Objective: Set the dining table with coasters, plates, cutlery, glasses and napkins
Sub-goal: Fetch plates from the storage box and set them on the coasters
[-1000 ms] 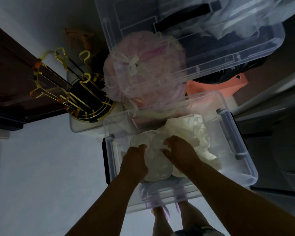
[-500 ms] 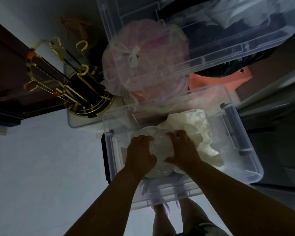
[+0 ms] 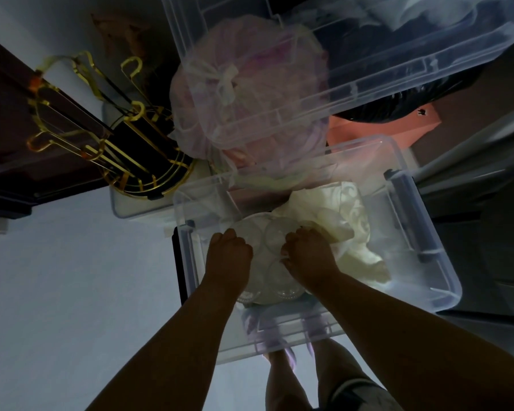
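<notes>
A gold wire rack (image 3: 107, 137) with hooked ends is standing at the far left on a dark round base, thin and shiny. Right of it, the left hand (image 3: 229, 259) is reaching into a clear plastic bin (image 3: 428, 262) on the floor, its fingers curling down onto the edge of a cluster of clear glasses (image 3: 275, 256). The glasses are lying inside the bin near its front left, round-rimmed, transparent and smooth, bunched close together. The right hand (image 3: 307, 256) is gripping the same cluster from the other side, fingers bent over a rim. Just beyond, crumpled cream cloth (image 3: 339, 215) is lying soft and folded in the bin. Above, a pink gauzy tied bag (image 3: 244, 93) is sitting under another clear bin (image 3: 368, 69)
</notes>
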Demonstrator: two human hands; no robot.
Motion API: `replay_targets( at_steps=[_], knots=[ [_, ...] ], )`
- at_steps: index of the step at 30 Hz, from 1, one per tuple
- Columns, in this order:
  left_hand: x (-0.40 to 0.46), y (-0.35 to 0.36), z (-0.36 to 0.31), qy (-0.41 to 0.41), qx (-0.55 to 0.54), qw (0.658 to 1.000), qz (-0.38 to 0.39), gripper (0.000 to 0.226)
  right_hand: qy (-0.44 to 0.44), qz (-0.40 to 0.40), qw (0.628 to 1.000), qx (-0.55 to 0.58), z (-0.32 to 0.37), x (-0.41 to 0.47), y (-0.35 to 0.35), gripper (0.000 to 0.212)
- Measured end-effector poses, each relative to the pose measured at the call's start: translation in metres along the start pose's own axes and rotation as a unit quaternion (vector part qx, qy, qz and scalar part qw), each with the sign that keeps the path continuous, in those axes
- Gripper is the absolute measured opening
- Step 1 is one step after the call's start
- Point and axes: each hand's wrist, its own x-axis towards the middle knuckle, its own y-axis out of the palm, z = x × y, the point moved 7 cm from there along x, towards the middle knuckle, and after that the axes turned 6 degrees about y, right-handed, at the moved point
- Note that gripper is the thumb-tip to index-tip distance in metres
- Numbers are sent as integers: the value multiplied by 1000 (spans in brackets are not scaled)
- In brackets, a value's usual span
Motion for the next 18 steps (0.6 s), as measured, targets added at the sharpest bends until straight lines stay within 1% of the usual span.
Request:
replay_targets(
  at_steps=[4, 6, 9, 10, 13, 16, 18],
  knots=[
    [-1, -10, 3, 8, 39, 999, 9, 38, -9, 6, 1000, -11, 2, -1, -9, 24],
    [-1, -26, 6, 20, 38, 999, -17, 36, -22, -10, 1000, -9, 5, -2, -26, 21],
    [-4, -66, 7, 42, 41, 993, -102, 18, -45, -71, 996, 9, 4, -13, -67, 14],
    [-4, -80, 5, 52, 35, 991, -121, 15, -52, -93, 994, 17, 2, -18, -83, 11],
    [6, -111, -9, 77, -1, 986, -148, 24, -44, -138, 989, 33, -16, -30, -126, 11],
    [33, -124, -32, 82, -10, 988, -127, 35, -6, -145, 989, 22, -46, -37, -145, 11],
    [51, -125, -50, 82, 18, 992, -96, 29, 23, -124, 992, 3, -68, -38, -140, 20]
  ],
)
